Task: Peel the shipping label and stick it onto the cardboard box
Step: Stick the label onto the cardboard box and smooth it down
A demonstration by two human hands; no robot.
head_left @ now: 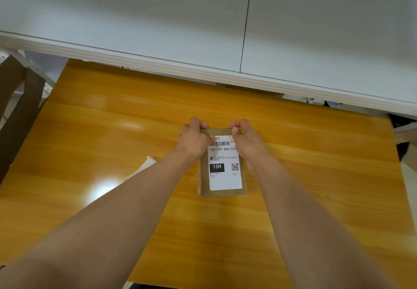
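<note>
Well to the left of the left hand, brown cardboard sheets (15,112) are seen leaning at the edge of the wooden table (112,130). Nearer, just left of the left forearm, a pale strip of backing paper (144,166) is seen lying flat on the table, partly hidden by the arm. The left hand (194,139) is closed in a pinch on the far left corner of the box (222,191), its thumb pressed on the top left corner of the label (225,171). The small brown cardboard box is laid flat on the table between the two hands, its long axis running away from the person, the near end reaching toward the forearms. The white label is stuck on the top face, its long axis matched to the box, its print upright toward the person, with the barcode at the far end by the fingers. The right hand (244,139) is curled closed on the far right corner, pinching box and label edge.
</note>
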